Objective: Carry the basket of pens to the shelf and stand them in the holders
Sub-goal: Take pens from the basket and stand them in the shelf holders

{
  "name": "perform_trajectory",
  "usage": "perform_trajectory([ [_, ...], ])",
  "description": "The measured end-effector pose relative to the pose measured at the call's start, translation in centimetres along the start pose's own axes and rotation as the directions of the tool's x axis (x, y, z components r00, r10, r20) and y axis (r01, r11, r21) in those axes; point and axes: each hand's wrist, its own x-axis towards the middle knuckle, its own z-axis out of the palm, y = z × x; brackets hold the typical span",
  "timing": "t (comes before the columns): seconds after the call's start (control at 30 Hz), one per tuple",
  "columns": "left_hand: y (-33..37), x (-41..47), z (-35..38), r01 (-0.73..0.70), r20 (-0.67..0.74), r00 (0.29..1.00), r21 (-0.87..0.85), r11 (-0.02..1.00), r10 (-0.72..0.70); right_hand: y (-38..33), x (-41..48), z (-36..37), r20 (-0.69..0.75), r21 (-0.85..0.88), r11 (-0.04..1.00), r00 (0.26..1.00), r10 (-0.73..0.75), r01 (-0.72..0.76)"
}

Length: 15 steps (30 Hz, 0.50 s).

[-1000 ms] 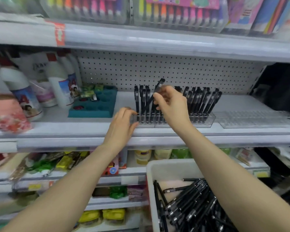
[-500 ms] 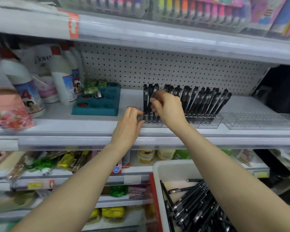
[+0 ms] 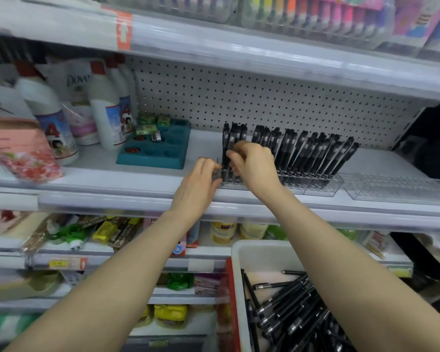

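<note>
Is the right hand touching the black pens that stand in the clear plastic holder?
Touching. The head view shows the right hand pinching black pens at the left end of the clear plastic holder; no gap is visible.

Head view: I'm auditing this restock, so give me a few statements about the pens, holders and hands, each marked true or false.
1. The right hand grips pens standing in the clear holder. True.
2. The white basket is empty. False: black pens lie in it.
3. The left hand holds the clear holder's left end. True.
4. The teal tray sits right of the clear holder. False: it sits to its left.
5. The far-right holder is full of pens. False: none stand in it.
</note>
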Motion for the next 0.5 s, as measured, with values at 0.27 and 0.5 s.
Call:
perform_trajectory([
  [0.27, 1.2, -0.9, -0.4, -0.05, -0.064, 0.997, 0.049, 0.998, 0.053, 1.9, -3.6, -1.9, -0.067, 0.121, 0.992, 0.997, -0.033, 0.041],
  [0.5, 6.7, -4.2, 2.7, -0.168, -0.047, 0.985, 0.009, 0.986, 0.168, 8.4, -10.2, -3.1, 0.005, 0.105, 0.994, 1.0, 0.002, -0.002],
])
